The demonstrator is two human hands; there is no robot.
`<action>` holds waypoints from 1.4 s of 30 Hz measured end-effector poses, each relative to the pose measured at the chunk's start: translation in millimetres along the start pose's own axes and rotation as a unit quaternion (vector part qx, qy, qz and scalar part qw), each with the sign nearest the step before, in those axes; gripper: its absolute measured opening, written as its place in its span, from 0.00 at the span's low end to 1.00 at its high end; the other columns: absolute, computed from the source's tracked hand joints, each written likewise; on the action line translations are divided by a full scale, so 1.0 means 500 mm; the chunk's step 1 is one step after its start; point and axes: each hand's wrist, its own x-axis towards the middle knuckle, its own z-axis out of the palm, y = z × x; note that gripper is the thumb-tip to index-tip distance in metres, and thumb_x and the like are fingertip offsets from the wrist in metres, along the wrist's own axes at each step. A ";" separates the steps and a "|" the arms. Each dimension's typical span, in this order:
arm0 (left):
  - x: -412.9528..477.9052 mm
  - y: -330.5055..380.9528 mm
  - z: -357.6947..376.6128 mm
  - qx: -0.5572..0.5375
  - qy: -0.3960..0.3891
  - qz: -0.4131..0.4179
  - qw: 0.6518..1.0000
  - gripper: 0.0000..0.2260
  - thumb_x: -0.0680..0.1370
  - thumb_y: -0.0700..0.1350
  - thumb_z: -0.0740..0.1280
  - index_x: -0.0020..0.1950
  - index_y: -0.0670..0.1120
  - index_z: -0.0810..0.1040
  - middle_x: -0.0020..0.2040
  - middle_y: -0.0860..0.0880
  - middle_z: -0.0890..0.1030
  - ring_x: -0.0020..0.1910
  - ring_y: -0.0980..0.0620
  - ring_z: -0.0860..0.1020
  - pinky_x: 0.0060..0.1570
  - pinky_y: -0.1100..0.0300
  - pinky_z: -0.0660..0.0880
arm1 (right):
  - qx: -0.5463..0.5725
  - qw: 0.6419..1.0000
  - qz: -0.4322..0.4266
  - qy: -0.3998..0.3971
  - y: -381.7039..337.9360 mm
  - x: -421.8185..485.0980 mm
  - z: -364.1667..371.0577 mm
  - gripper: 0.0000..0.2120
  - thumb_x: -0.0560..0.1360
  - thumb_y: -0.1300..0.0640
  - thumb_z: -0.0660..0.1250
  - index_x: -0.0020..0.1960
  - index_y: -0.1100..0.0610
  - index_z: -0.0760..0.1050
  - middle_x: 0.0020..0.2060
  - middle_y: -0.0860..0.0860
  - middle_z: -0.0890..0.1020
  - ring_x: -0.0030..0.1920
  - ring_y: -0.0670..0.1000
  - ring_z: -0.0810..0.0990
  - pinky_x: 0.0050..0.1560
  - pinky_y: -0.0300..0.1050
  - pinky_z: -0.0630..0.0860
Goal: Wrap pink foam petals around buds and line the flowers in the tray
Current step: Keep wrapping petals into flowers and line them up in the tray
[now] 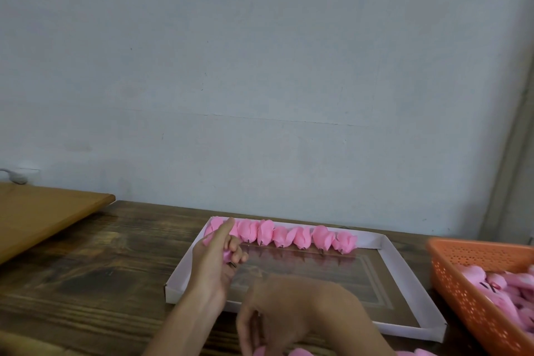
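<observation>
Here the left hand [217, 259] grips a pink foam flower [227, 254], fingers curled round its folded petals with a dark stem tip poking out below. It is at the left end of the row of flowers [289, 235] lining the far wall of the white tray [172, 293]. The right hand [291, 315] hangs over loose petals [300, 352]; whether it holds any, I cannot tell.

The bench [86, 269] is dark wood, its grain plain under a glossy varnish. On it, the tray [173, 293] has matt white card walls and a shiny, reflective dark floor. Inside lie matt pink foam flowers [289, 235]. Right of the tray is a perforated orange plastic basket [462, 292]; left, a smooth, paler wooden board [37, 211]; behind, a matt painted wall [260, 66].
</observation>
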 end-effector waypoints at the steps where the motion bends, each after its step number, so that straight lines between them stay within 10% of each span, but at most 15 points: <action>1: 0.000 0.000 0.000 0.001 0.000 0.001 1.000 0.10 0.80 0.42 0.73 0.40 0.45 0.76 0.26 0.51 0.68 0.20 0.53 0.65 0.23 0.59 0.71 | 0.000 1.000 -0.002 0.000 -0.001 0.001 0.001 0.12 0.72 0.69 0.73 0.53 0.59 0.86 0.47 0.55 0.88 0.45 0.48 0.85 0.51 0.42 0.79; 42: -0.005 0.010 -0.002 0.014 0.006 -0.009 1.000 0.14 0.80 0.42 0.73 0.37 0.44 0.73 0.27 0.50 0.68 0.21 0.53 0.64 0.24 0.58 0.72 | 0.003 1.000 0.011 -0.019 0.008 0.000 -0.001 0.09 0.71 0.69 0.74 0.49 0.58 0.85 0.47 0.55 0.88 0.41 0.44 0.81 0.45 0.37 0.77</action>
